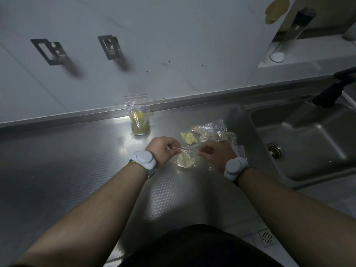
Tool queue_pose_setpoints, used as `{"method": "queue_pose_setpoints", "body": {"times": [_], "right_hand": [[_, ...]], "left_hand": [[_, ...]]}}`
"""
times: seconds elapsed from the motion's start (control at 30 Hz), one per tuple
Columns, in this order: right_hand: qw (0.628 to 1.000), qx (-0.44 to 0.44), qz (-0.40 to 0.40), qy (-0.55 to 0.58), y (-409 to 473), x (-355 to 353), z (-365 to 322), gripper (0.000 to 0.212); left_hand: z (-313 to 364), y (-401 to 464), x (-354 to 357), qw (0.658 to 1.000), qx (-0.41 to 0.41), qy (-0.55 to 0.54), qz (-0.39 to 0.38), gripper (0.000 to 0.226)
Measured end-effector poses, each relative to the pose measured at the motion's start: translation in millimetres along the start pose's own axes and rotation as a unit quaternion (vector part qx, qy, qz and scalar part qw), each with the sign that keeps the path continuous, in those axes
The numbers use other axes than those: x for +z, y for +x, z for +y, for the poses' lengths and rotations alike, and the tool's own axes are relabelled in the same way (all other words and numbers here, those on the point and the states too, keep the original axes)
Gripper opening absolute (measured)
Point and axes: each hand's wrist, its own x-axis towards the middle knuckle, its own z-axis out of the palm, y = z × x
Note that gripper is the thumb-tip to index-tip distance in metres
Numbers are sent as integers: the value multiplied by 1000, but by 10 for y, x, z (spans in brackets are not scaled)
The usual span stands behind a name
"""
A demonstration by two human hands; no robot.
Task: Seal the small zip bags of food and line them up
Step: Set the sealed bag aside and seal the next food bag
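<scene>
just left of the sink [300, 143], the left hand [161, 151] and right hand [215, 155] each pinch an end of the zip bag [185, 159] mouth, stretching it taut, likely to press the seal shut.

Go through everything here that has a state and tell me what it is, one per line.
Left hand: pinching the held bag's top edge.
Right hand: pinching the same edge.
Held bag: over the counter, seal unclear.
Yellow bag: upright against the back ledge, seal unclear.
Bag pile: crumpled beside the sink.
</scene>
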Motion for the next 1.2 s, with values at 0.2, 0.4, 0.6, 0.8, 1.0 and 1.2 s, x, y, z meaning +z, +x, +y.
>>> {"method": "queue_pose_setpoints", "body": {"times": [0.2,0.4,0.6,0.8,1.0,1.2], "right_hand": [[999,0,27,-23,-3,-24,7,8],[999,-1,35,-31,-7,-59,-23,8],[999,-19,27,-23,-18,-52,-82,11],[999,-18,13,-37,-6,-60,-152,9],[998,-29,14,-50,-25,-60,-153,7],[999,-25,3,-40,-26,-41,-165,11]], "left_hand": [[-26,3,-13,1000,-10,-10,10,11],[-23,18,-10,1000,-13,-11,9,14],[-23,41,-23,999,-30,-8,22,21],[-25,35,-32,1000,2,-19,12,14],[37,25,-18,998,54,1,-9,24],[108,26,-35,997,73,19,0,5]]}}
